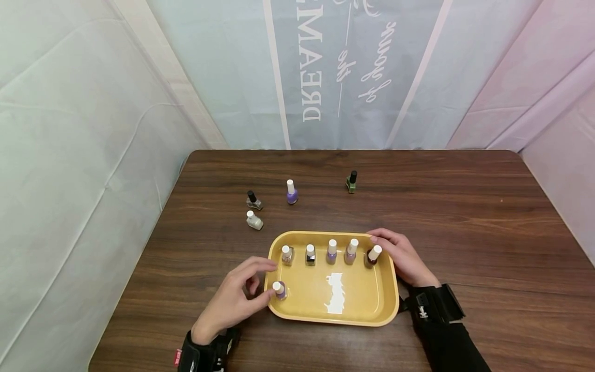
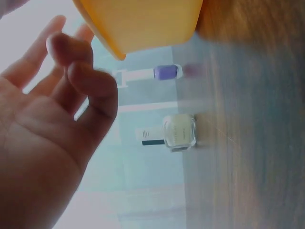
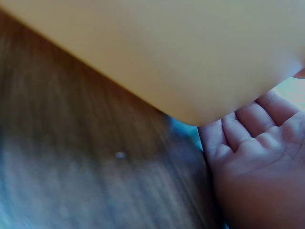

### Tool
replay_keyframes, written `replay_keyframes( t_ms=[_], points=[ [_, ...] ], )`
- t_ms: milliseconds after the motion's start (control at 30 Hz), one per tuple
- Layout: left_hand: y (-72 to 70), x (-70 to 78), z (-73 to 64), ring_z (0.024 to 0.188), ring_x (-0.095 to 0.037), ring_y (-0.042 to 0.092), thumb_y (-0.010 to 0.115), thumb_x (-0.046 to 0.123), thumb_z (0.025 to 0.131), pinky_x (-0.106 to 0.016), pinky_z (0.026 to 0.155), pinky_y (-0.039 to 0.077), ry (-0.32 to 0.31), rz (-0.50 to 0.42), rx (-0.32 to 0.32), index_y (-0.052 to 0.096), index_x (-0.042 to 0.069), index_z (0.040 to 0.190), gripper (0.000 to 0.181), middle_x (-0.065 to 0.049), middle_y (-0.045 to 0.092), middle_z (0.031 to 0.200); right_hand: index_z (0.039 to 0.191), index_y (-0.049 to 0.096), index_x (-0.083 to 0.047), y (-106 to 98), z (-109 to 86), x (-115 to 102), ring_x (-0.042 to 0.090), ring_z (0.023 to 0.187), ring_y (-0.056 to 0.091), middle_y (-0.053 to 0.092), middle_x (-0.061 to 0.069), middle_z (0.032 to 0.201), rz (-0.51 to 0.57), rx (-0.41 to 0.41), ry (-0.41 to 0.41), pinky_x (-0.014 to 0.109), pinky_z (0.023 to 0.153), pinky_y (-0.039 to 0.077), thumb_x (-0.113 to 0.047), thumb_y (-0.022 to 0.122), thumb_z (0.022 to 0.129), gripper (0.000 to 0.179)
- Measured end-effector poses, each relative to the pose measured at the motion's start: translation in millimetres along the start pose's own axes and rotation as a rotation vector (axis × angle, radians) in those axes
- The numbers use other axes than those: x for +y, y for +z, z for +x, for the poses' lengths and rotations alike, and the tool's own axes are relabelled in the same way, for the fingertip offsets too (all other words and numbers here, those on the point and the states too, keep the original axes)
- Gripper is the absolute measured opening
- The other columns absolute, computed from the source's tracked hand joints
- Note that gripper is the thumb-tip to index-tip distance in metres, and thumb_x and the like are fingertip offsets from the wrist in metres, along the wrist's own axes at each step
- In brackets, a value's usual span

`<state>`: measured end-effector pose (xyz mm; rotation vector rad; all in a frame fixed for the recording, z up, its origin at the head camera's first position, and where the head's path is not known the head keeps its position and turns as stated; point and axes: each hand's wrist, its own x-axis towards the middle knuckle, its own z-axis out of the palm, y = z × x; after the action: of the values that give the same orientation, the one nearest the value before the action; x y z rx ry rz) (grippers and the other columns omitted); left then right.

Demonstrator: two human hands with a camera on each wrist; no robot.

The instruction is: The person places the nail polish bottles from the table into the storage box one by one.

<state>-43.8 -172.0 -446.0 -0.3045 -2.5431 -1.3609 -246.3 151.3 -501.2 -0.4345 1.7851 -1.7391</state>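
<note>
A yellow tray (image 1: pixel 362 310) carries several nail polish bottles with white caps. Most stand in a row along its far side, among them a dark red bottle (image 1: pixel 373 256) at the right end. Alone in the near left corner is a purple bottle (image 1: pixel 279 290). Beside that corner, my left hand (image 1: pixel 234 292) has its thumb and forefinger apart, their tips close to the tray's left rim; the left wrist view shows nothing between the bent fingers. My right hand (image 1: pixel 402 256) holds the tray at its far right corner, with fingers behind the wall (image 3: pixel 190 76).
Beyond the tray on the brown table (image 1: pixel 465 217) are a whitish bottle (image 1: pixel 254 221), a grey black-capped bottle (image 1: pixel 254 200), another purple bottle (image 1: pixel 291 192) and a green bottle (image 1: pixel 351 183). Printed cloth (image 1: pixel 353 93) hangs behind the table.
</note>
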Motion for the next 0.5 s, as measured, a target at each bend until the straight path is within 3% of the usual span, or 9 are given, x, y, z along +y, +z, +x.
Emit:
replay_keyframes(
  t_ms=[100,167,333,500],
  points=[
    [-6.1,10.1,6.4,0.059,-0.012,0.046,0.071,-0.007,0.079,-0.027,0.05,0.042,-0.039,0.017,0.066,0.066,0.005,0.108,0.031,-0.011,0.064,0.102,0.117,0.059,0.001,0,-0.1,0,0.013,0.084,0.07,0.067,0.0,0.101,-0.002,0.004,0.0,0.032,0.07,0.059,-0.027,0.054,0.1,0.034],
    [-8.9,9.0,8.6,0.061,-0.009,0.046,0.069,-0.008,0.081,-0.027,0.051,0.042,-0.071,0.029,0.108,0.066,0.005,0.108,0.03,-0.006,0.063,0.099,0.117,0.059,0.001,0,-0.1,1,0.013,0.084,0.07,0.067,0.0,0.101,-0.004,0.005,-0.002,0.032,0.07,0.059,-0.027,0.053,0.1,0.034],
    [-11.8,-14.4,8.1,0.061,-0.005,0.046,0.067,-0.006,0.084,-0.022,0.053,0.041,-0.124,0.058,0.161,0.067,0.015,0.11,0.033,0.0,0.063,0.097,0.118,0.059,0.002,0,-0.4,1,0.013,0.085,0.07,0.067,-0.001,0.101,-0.014,0.005,-0.002,0.032,0.071,0.059,-0.027,0.053,0.1,0.035],
    [-18.0,-28.7,14.7,0.059,-0.004,0.046,0.065,0.0,0.087,-0.02,0.05,0.039,-0.139,0.11,0.234,0.067,0.015,0.11,0.028,0.0,0.065,0.095,0.118,0.059,0.002,1,-0.4,0,0.014,0.085,0.07,0.068,-0.001,0.101,-0.013,0.007,0.0,0.032,0.071,0.059,-0.027,0.053,0.1,0.035]
  ],
)
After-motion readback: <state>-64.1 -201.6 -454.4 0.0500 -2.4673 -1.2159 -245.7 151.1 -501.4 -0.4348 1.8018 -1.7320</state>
